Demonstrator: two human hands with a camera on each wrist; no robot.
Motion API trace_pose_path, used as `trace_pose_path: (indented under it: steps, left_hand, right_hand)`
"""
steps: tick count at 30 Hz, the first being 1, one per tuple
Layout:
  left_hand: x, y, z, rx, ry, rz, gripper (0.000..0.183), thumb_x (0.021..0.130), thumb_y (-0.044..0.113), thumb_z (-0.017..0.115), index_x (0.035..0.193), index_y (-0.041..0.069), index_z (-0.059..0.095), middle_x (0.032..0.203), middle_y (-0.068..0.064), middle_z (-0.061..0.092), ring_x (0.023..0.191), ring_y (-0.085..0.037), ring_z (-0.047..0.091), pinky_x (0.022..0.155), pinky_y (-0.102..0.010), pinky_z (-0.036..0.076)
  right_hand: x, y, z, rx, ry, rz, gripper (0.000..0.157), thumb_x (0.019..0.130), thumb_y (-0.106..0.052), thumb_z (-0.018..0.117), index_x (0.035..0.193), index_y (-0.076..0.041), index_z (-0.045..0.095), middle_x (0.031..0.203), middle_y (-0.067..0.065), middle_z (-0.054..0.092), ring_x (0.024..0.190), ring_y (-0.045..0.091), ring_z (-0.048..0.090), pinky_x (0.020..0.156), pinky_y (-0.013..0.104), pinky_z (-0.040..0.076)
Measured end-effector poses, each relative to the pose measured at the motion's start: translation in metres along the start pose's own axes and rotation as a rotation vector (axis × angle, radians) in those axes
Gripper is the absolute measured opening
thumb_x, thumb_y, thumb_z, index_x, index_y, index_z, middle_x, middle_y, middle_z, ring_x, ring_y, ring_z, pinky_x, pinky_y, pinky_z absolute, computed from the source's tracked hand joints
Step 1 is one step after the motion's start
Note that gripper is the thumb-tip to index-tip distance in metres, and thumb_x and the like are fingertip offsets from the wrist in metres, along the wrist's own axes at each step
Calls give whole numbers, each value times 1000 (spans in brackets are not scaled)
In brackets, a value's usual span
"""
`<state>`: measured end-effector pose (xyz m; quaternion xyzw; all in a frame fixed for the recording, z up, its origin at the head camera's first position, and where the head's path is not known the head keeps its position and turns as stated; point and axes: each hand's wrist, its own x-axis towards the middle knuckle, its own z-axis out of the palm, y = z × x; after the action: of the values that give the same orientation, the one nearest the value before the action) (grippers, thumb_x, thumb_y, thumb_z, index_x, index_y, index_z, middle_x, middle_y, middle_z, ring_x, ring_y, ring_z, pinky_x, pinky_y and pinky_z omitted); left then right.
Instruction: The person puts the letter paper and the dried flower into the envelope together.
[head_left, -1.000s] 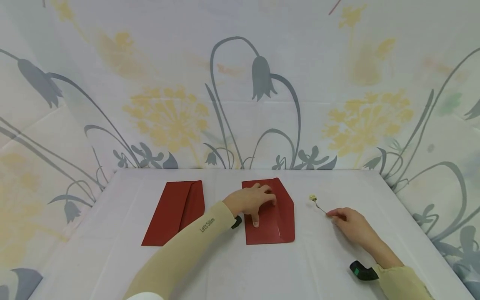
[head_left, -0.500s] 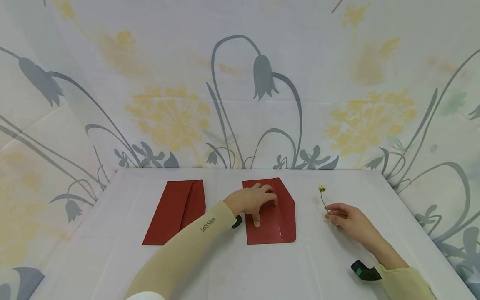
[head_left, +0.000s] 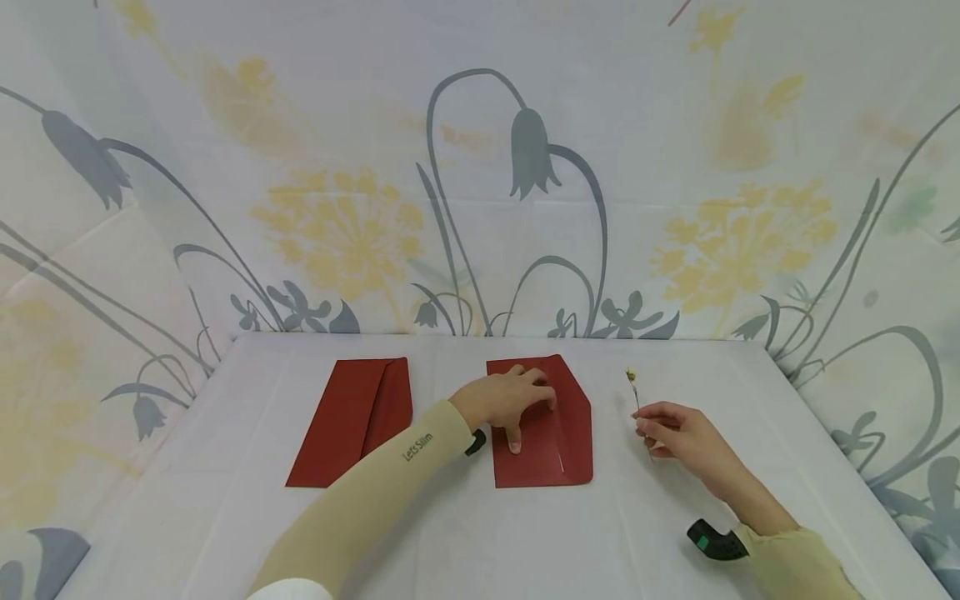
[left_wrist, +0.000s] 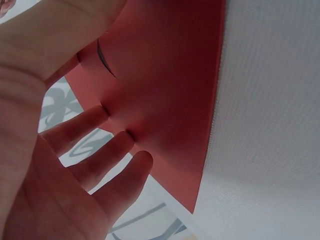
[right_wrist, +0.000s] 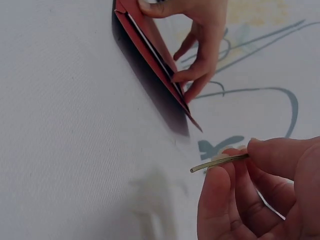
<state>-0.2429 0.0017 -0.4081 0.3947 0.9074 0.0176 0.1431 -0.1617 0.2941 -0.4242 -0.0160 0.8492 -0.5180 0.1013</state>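
In the head view my left hand [head_left: 506, 402] lies over the right-hand red envelope [head_left: 528, 462], its fingers spread. In the left wrist view its fingertips [left_wrist: 145, 159] press on the envelope near the edge of the pocket. The envelope's flap points right, and the pocket's mouth gapes slightly in the right wrist view. To the right of it, my right hand [head_left: 686, 437] pinches a small yellow flower [head_left: 631, 375] by its thin stem, bloom up and away from me. The cut end of the stem [right_wrist: 205, 165] sticks out past the fingers in the right wrist view.
A second red envelope [head_left: 341, 433] lies to the left, partly behind the left sleeve [head_left: 367, 492]. The white-covered table [head_left: 555, 550] meets a flower-printed cloth backdrop [head_left: 480, 208] at the back. A black wrist device [head_left: 716, 540] sits at the right cuff.
My right hand has shifted its grip along the flower's stem and moved slightly left; the flower has swung more upright and turned. My left hand stays on the envelope.
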Motion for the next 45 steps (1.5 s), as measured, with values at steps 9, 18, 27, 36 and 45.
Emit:
trace_pose_path:
  steps: [9,18,27,36,45]
  left_hand:
    - [-1,0,0,2,0,-5,71,69,35,92,129,32,55,146,3,38,129,-20,37,76,-26,53]
    - [2,-2,1,-1,3,-14,72,67,37,93,128,33,55,145,4,39,127,-19,38,75,-26,53]
    - [3,-1,1,19,-5,-24,74,67,37,93,130,33,55,146,4,38,128,-19,38,80,-28,52]
    - [3,1,0,25,-7,-31,78,67,38,93,134,33,53,145,4,39,126,-18,39,81,-30,53]
    - [5,-3,4,32,3,-14,82,68,39,92,139,32,50,147,3,37,127,-19,38,83,-30,53]
  right_hand:
    - [11,-14,21,95,40,-87,34,99,-14,64,121,11,56,101,22,66,81,20,66,71,30,58]
    - [26,-24,45,187,23,-121,32,98,-14,64,117,11,57,102,22,66,86,18,68,75,33,58]
    - [44,-33,69,276,81,-91,25,98,-10,64,114,7,55,102,18,64,89,17,71,78,31,58]
    - [51,-39,87,284,183,-28,22,98,-7,62,114,5,54,104,19,61,86,16,70,75,29,58]
    - [58,-36,98,237,206,3,20,99,-8,61,114,3,54,98,17,63,80,18,69,71,30,59]
